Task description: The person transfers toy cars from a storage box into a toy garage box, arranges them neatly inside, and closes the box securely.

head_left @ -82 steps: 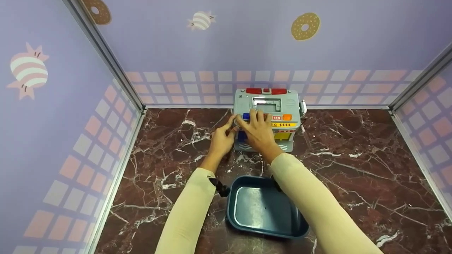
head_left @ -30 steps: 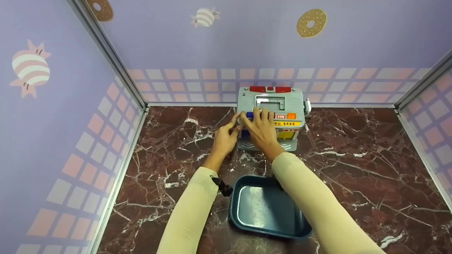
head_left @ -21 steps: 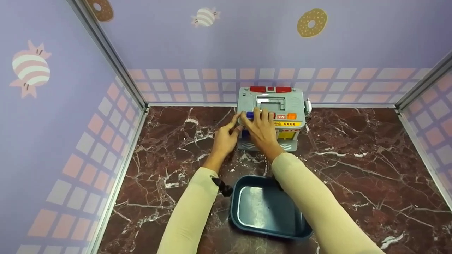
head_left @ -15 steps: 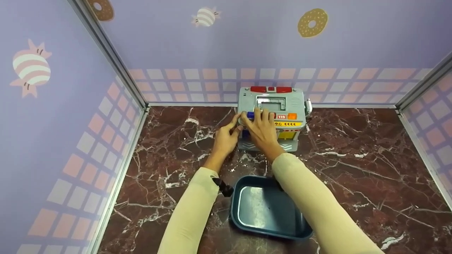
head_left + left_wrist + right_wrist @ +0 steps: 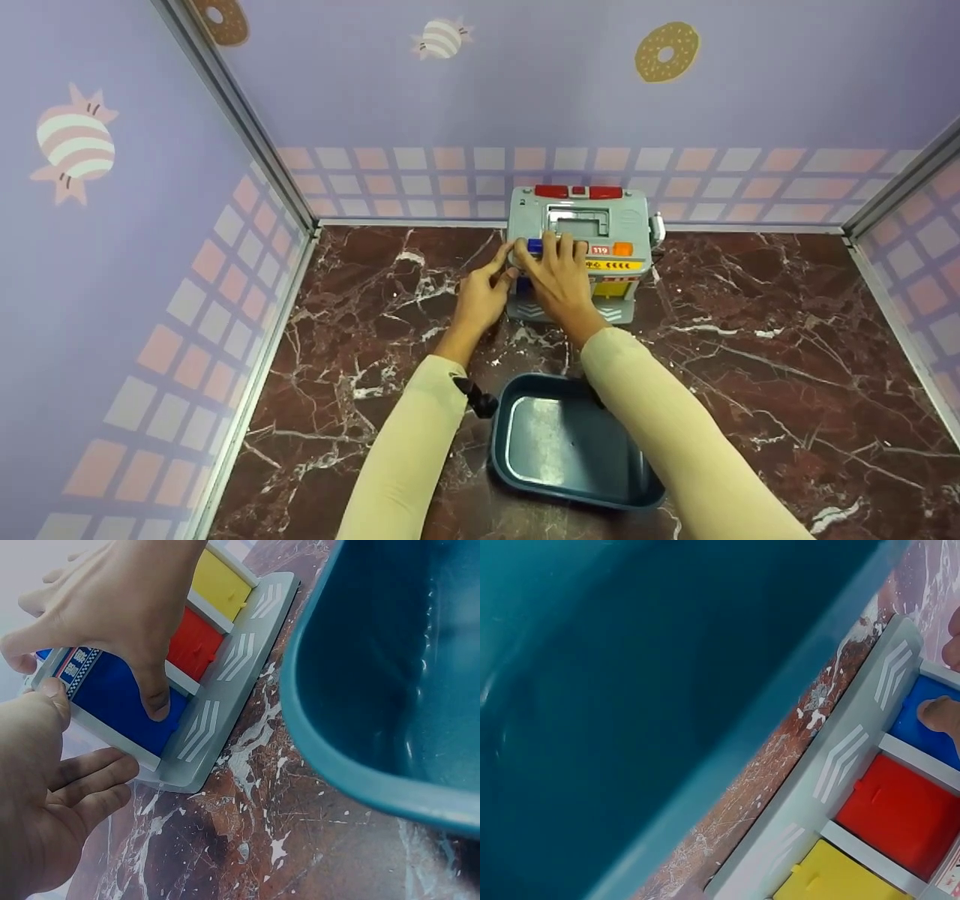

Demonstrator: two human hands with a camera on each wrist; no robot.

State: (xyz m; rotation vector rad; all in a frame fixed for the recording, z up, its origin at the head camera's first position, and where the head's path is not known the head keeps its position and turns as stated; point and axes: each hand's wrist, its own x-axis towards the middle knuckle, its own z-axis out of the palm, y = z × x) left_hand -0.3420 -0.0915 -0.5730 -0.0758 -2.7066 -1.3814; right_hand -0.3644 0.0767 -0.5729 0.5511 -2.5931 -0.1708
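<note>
A grey toy garage station (image 5: 627, 219) stands against the back wall, with red lights on its roof and blue (image 5: 120, 701), red (image 5: 900, 814) and yellow (image 5: 832, 877) doors at its front. My left hand (image 5: 481, 298) holds its front left corner; in the left wrist view the thumb lies on the front edge beside the blue door, the lower fingers loosely extended. My right hand (image 5: 564, 283) grips the front from above, several fingers over the roof edge near the blue button (image 5: 534, 245). Its thumb (image 5: 939, 714) touches the blue door, which looks shut.
A dark teal plastic basin (image 5: 496, 442) sits on the marbled table (image 5: 360, 337) just in front of the toy, partly beneath my right forearm. Purple panel walls (image 5: 480, 97) enclose the back and both sides.
The head view has shifted slightly, so the scene sits a little further right. Both hands keep their places on the toy garage station, which has not visibly moved.
</note>
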